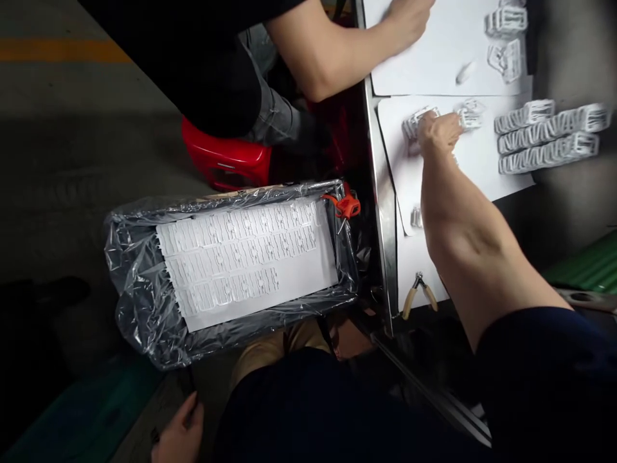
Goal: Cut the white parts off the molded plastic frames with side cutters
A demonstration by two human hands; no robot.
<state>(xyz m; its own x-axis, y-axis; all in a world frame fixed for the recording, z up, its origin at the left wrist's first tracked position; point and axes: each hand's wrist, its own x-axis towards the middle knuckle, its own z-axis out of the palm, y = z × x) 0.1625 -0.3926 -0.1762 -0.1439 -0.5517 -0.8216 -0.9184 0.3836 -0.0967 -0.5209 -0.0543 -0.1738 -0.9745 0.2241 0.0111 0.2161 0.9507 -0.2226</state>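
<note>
My right hand (438,132) reaches across the table with its fingers curled over a small stack of white, frame-shaped pieces (413,123) on white paper. A similar small bunch of pieces (471,116) lies just beyond it. Low at the picture's bottom left is my left hand (179,429), its fingers bent closed. A dark thin thing shows by its fingertips, too dim to name. Nippers with pale handles (418,296) lie spread near the table's front corner.
Between me and the table, a plastic-lined bin (139,296) holds white sheets of cut-out shapes (289,273); an orange clamp (347,204) grips its rim. Rows of stacked pieces (549,145) stand on the table's far side. A co-worker's arm (337,58) rests there; a red stool (226,154) stands below.
</note>
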